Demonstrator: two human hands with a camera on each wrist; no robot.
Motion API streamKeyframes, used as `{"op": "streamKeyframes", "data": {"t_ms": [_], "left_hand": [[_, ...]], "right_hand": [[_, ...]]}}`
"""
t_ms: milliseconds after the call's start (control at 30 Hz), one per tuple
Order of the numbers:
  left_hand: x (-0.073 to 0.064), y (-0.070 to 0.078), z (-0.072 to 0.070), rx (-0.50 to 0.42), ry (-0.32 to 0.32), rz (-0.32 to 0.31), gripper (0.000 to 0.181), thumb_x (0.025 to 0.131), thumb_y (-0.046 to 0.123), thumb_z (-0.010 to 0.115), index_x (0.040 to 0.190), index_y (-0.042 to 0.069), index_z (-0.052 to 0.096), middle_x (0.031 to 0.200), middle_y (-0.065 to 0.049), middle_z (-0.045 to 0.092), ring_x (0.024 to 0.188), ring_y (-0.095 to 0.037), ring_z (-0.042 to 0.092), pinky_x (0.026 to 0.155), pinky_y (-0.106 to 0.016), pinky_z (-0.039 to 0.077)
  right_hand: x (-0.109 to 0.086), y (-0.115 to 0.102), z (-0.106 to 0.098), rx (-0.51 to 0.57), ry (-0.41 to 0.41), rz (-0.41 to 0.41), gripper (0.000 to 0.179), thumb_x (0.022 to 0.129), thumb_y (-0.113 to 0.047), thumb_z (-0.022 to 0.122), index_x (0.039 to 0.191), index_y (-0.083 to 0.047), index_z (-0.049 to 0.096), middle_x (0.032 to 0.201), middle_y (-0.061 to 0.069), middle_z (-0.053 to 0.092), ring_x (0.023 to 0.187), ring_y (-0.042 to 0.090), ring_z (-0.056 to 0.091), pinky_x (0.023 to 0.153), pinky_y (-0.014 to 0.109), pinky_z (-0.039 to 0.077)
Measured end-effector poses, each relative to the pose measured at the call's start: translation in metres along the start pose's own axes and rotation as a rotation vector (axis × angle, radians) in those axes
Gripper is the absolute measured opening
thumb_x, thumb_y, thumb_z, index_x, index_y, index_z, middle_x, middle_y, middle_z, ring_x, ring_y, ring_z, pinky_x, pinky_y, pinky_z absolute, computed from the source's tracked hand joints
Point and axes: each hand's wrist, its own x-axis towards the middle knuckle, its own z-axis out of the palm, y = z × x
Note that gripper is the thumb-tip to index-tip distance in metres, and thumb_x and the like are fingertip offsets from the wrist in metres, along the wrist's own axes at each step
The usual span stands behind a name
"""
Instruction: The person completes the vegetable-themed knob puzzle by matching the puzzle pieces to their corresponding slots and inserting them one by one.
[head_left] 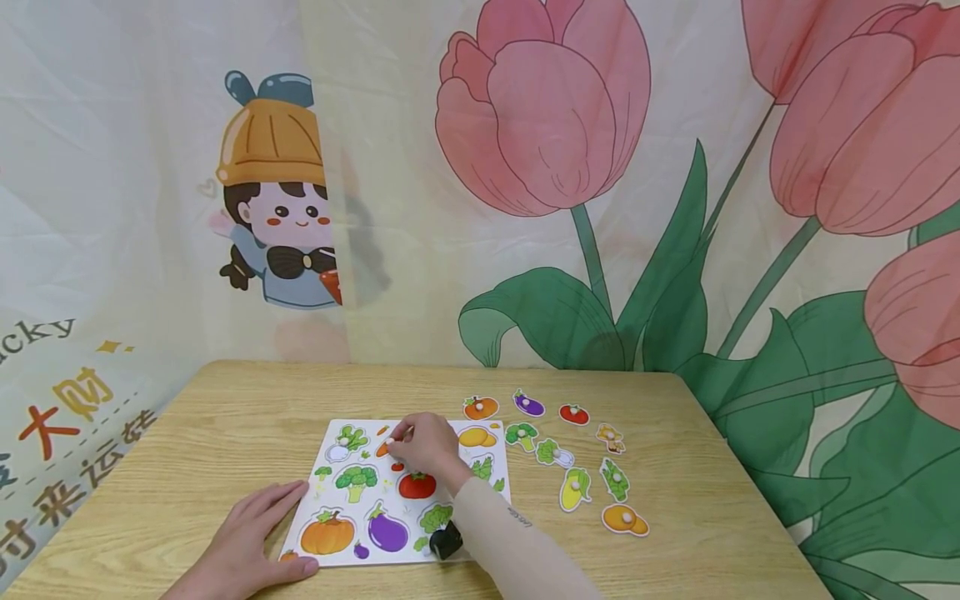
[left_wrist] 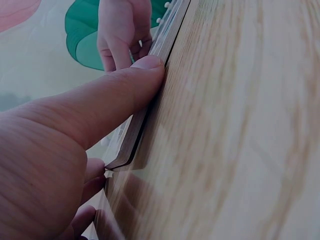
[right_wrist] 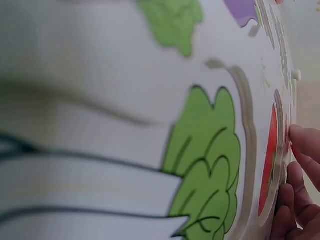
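Observation:
A white vegetable puzzle board (head_left: 318, 498) lies on the table. My right hand (head_left: 429, 450) bends over its upper middle and pinches the orange carrot piece (head_left: 383, 448) between thumb and fingertips. Whether that piece sits fully in its recess I cannot tell; the fingers partly cover it. My left hand (head_left: 251, 533) rests at the board's left edge, fingers extended, thumb on the lower left corner. In the left wrist view the left thumb (left_wrist: 125, 82) presses along the board's side. A leafy piece with a white base and a knob (head_left: 347, 442) sits at the board's upper left.
Right of the board lie several loose knobbed pieces, among them a pumpkin (head_left: 481, 407), an eggplant (head_left: 529, 404), a tomato (head_left: 573, 414), a broccoli (head_left: 521, 435), a corn (head_left: 575, 488) and a potato-like piece (head_left: 625, 519). A printed curtain (head_left: 397, 167) hangs behind the table.

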Motion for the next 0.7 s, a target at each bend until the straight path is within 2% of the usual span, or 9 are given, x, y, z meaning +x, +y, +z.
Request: {"op": "streamKeyframes", "data": {"t_ms": [133,333,467,700], "left_hand": [[0.0,0.0,0.0,0.0,0.002,0.004,0.103,0.077,0.055,0.091,0.156,0.002,0.051,0.157,-0.018,0.047,0.14,-0.051,0.034,0.103,-0.079,0.034],[0.0,-0.002,0.002,0.003,0.019,0.029,0.101,0.077,0.053,0.091,0.155,0.002,0.052,0.156,-0.017,0.048,0.139,-0.05,0.035,0.102,-0.078,0.035],[0.0,-0.004,0.003,0.012,0.035,0.045,0.102,0.075,0.054,0.092,0.154,0.002,0.053,0.155,-0.016,0.049,0.138,-0.048,0.037,0.102,-0.075,0.037],[0.0,-0.004,0.004,0.024,0.042,0.052,0.101,0.075,0.054,0.092,0.154,0.002,0.054,0.155,-0.015,0.05,0.137,-0.048,0.038,0.102,-0.073,0.037]], "right_hand": [[0.001,0.003,0.0,0.029,-0.021,0.001,0.007,0.091,-0.024,0.085,0.094,-0.021,0.079,0.075,-0.009,0.059,0.067,0.008,0.052,0.058,0.024,0.041],[0.0,0.008,-0.004,0.13,-0.1,0.01,0.013,0.091,-0.018,0.084,0.102,-0.017,0.077,0.083,-0.003,0.061,0.069,0.012,0.054,0.058,0.025,0.045],[-0.004,0.008,-0.011,0.151,-0.144,0.009,0.016,0.093,-0.018,0.083,0.107,-0.017,0.077,0.089,-0.003,0.062,0.074,0.012,0.055,0.062,0.025,0.046],[-0.014,0.005,-0.031,0.134,-0.196,-0.077,0.019,0.095,-0.017,0.08,0.114,-0.016,0.078,0.094,-0.005,0.065,0.08,0.011,0.057,0.066,0.025,0.048]]}}
